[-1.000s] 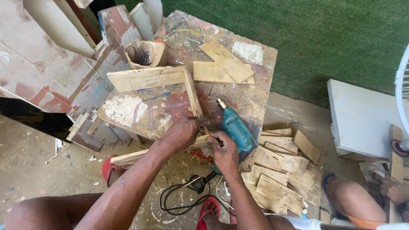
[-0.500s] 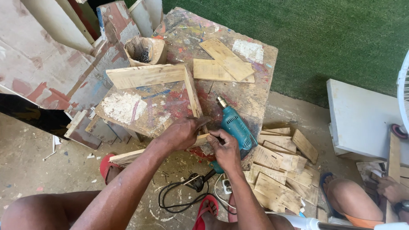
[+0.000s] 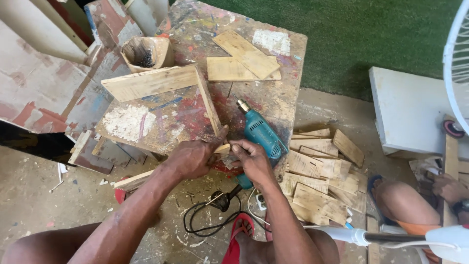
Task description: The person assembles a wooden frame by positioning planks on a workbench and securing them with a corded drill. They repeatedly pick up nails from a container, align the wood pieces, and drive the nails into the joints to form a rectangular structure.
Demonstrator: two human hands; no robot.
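Seen from above: two bare hands meeting at the near edge of a paint-splashed worktable (image 3: 288,63). Left hand (image 3: 193,157) curled around the near end of a narrow wooden strip (image 3: 209,100), thumb raised along it; the strip running away from that hand to a wider plank (image 3: 149,82), joined in an L. Right hand (image 3: 250,159) closed in a pinch just beside the left, fingertips on a small pale wooden piece (image 3: 223,148) between the two hands; whether anything smaller sits in the pinch, cannot tell. Compared with half a second and a second ago, almost no movement: same hands, same spot, only drawn slightly tighter together, suggesting fine fitting at the strip's end rather than a fresh step. Teal electric drill (image 3: 261,134) lying unheld on the table, just beyond the right hand, bit pointing away. Loose flat boards (image 3: 242,58) farther off. Offcut pile (image 3: 320,171) on the floor to the right; another person's knee (image 3: 403,203) at the frame edge.
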